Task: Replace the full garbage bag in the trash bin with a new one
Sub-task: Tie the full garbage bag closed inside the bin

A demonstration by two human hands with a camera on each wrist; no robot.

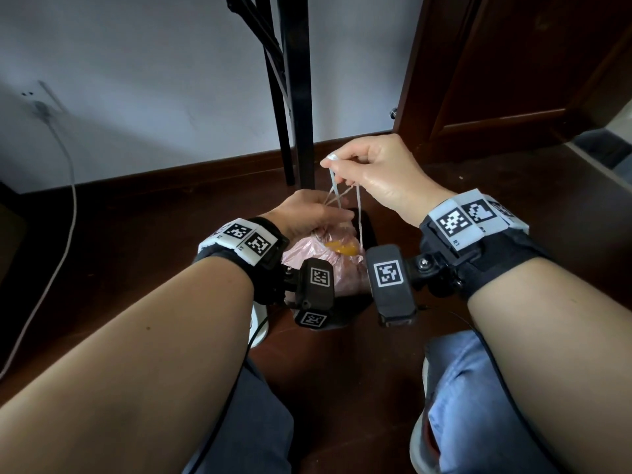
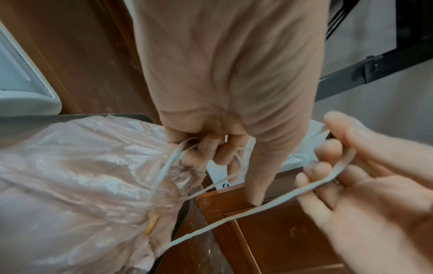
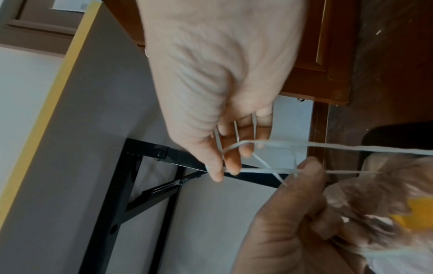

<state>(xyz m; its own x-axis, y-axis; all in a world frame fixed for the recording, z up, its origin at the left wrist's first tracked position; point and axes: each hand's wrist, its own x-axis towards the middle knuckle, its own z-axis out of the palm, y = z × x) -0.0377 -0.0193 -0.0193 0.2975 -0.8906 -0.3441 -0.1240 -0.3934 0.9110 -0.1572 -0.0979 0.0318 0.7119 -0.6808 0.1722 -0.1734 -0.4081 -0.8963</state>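
We have the full pink garbage bag [image 1: 342, 265] sitting in the dark trash bin [image 1: 367, 230] on the wooden floor, between our knees and the black table legs [image 1: 297, 97]. Its mouth is gathered shut, something yellow showing through the plastic. Our left hand [image 1: 307, 215] curls around the bunched neck and pinches the white drawstring [image 1: 337, 193] there, so the gathering cannot slip loose. Our right hand [image 1: 376, 169] is raised above it with its fingers closed around the drawstring's loops, keeping the strands taut and apart, presumably so we can tie them. The strands cross between the two hands. We judge the knot is not yet finished, and the bag has not been lifted out. Beyond the bin stand the white wall, a brown door [image 1: 513, 63] and a white cable [image 1: 65, 186].
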